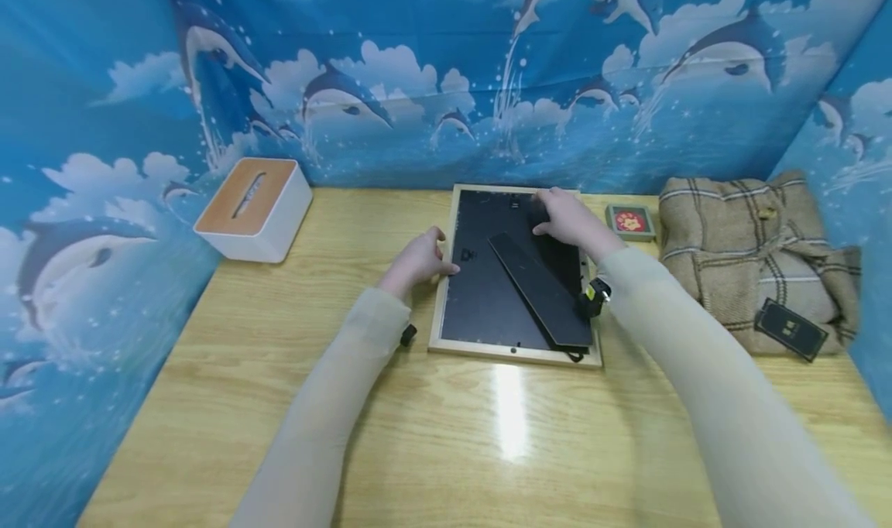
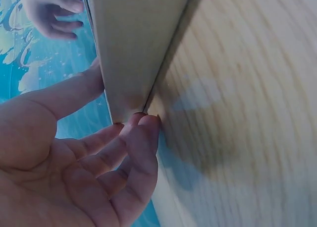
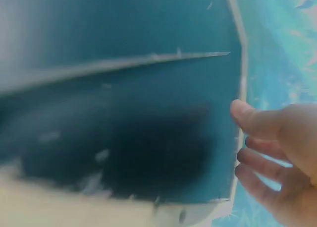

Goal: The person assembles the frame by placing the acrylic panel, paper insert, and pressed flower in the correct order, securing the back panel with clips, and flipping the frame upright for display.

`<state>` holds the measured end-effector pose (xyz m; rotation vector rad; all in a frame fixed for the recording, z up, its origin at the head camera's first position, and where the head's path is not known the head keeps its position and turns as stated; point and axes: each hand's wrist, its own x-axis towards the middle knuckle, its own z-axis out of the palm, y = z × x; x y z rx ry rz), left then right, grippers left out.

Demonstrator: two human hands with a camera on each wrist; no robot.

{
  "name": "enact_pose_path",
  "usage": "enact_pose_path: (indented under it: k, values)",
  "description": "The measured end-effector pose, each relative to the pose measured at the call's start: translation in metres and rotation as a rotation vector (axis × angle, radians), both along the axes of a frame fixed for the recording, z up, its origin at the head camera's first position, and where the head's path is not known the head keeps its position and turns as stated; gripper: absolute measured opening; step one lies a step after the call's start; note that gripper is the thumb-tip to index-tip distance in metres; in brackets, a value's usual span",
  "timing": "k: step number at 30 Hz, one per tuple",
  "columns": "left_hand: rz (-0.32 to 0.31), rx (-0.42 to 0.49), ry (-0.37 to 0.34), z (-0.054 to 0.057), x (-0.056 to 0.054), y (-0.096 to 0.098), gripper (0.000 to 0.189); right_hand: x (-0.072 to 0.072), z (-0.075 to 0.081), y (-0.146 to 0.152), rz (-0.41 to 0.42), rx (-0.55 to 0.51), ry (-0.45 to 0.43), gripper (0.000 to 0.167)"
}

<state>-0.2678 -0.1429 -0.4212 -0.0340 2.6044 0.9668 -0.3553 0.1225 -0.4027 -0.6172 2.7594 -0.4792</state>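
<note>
A picture frame (image 1: 481,303) with a light wooden border lies back up on the table, its black backing showing. Its black stand leg (image 1: 540,289) slants across the right half. At the left side my left hand (image 1: 416,263) holds the border; in the left wrist view the thumb is at the upper edge and curled fingertips (image 2: 148,125) touch the lower edge. My right hand (image 1: 566,217) is at the far right corner. In the right wrist view its thumb is by the border and the loosely bent fingers (image 3: 260,160) extend past the edge, without a clear grip.
A white tissue box (image 1: 279,218) with a wooden lid stands at the back left. Right of the frame are a small square box with a red design (image 1: 630,221) and a folded plaid cloth (image 1: 739,241) with a black tag (image 1: 790,328). A dolphin-print curtain (image 1: 418,141) hangs behind the table.
</note>
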Motion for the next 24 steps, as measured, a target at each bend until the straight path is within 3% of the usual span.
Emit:
enact_pose_path:
  k: [7,13,20,24]
  values:
    - [0.001,0.123,-0.043,-0.002,0.003,-0.006,0.064,0.049,0.013,0.044,-0.142,-0.159,-0.020,0.054]
    - [0.017,0.209,-0.078,-0.001,0.005,-0.011,0.060,0.082,0.002,0.080,-0.196,-0.227,-0.073,0.056]
    - [0.050,0.290,-0.102,-0.003,0.007,-0.011,0.062,0.106,-0.022,0.091,-0.301,-0.409,-0.282,0.064]
    - [0.073,0.344,-0.117,-0.005,0.009,-0.010,0.062,0.113,-0.028,0.085,-0.278,-0.405,-0.264,0.065]
